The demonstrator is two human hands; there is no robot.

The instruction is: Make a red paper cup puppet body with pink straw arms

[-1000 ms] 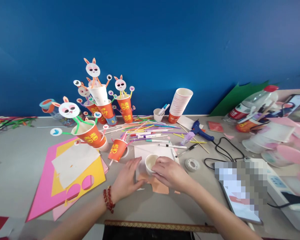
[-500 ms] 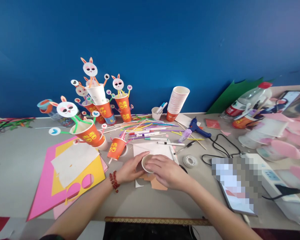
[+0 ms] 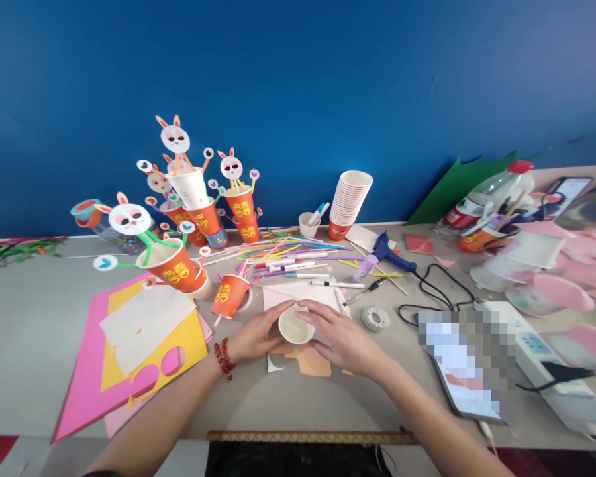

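A white paper cup [image 3: 297, 324] stands mouth up between my two hands. My left hand [image 3: 258, 334] curves round its left side, with the thumb low against the wall. On the other side my right hand [image 3: 340, 338] rests its fingers along the far and right rim and its thumb near the lower wall. Under and in front of the cup lie peach paper scraps [image 3: 314, 361] and a white sheet [image 3: 278, 295]. An orange cup with yellow print [image 3: 230, 296] leans left of my hands, straws sticking out of it.
Rabbit-faced cup figures [image 3: 176, 265] stand at the back left, near coloured paper sheets [image 3: 82, 358]. Behind my hands lie straws and markers [image 3: 298, 267]. To the right are a tape roll [image 3: 376, 318], a blue glue gun [image 3: 392, 255], a phone [image 3: 457, 371] and a power strip [image 3: 531, 341].
My right hand has come out of the cup's mouth and moved to its right side, so the cup's inside now shows. My left hand stays on the cup. The view has shifted slightly.
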